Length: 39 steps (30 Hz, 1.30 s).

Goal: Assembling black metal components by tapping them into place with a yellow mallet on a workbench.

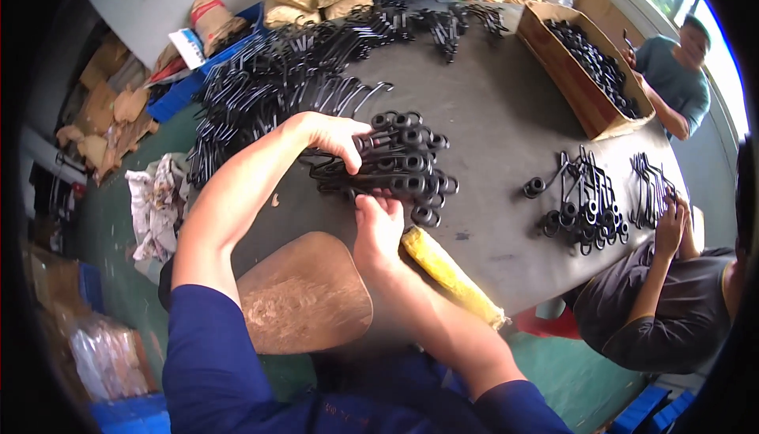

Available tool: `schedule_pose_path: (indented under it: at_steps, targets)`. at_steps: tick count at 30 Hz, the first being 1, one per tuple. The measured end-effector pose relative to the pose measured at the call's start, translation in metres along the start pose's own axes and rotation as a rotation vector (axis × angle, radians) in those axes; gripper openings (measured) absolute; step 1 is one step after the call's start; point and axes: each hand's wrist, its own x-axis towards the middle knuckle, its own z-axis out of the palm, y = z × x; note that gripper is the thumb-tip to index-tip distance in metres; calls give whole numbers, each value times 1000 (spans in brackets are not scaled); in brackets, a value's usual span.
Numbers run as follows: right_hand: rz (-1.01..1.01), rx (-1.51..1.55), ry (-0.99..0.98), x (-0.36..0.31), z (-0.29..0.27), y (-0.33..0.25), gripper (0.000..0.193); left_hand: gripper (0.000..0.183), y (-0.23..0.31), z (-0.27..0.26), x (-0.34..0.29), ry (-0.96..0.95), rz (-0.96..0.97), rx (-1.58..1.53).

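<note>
Between my two hands lies a bundle of black metal rods (407, 164), their thick ring-shaped ends bunched together and facing right. My left hand (336, 140) grips the bundle from its far left side, thumb pressed against the rods. From the near side, my right hand (378, 224) holds the same bundle, palm turned up and fingertips tucked under the rods. The bundle hides some of the fingers of both hands. Close to my right wrist, a long yellow wrapped roll (455, 276) rests at the table's near edge.
Many more black rods (253, 94) cover the left and far parts of the dark table (482, 110). A long cardboard box (565, 78) of black parts stands far right. Another pile (585, 205) lies near a co-worker's hands (672, 224). A brown board (308, 300) is below my left arm.
</note>
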Motion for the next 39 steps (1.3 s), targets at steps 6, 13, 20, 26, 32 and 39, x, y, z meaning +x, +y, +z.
schedule_pose_path:
  at_steps: [6, 13, 20, 26, 32, 39]
  targets:
    - [115, -168, -135, -47, -10, 20, 60, 79, 7, 13, -21, -130, -65, 206]
    - [-376, -1257, -950, -120, -67, -100, 54, 85, 9, 26, -23, -91, -62, 381]
    - [-777, -1988, -497, -98, -155, -170, 55, 78, -60, 47, -79, 873, 118, -295]
    - [-288, -1903, -445, -130, -129, -183, 44, 17, -105, 103, -46, 999, -353, -747]
    - [553, -1063, -486, -159, -185, -174, 40, 2, -105, 102, -47, 1118, -265, -1056]
    - [664, -839, -339, -183, -217, -122, 23, 17, -26, 121, -149, 1140, 353, -1183]
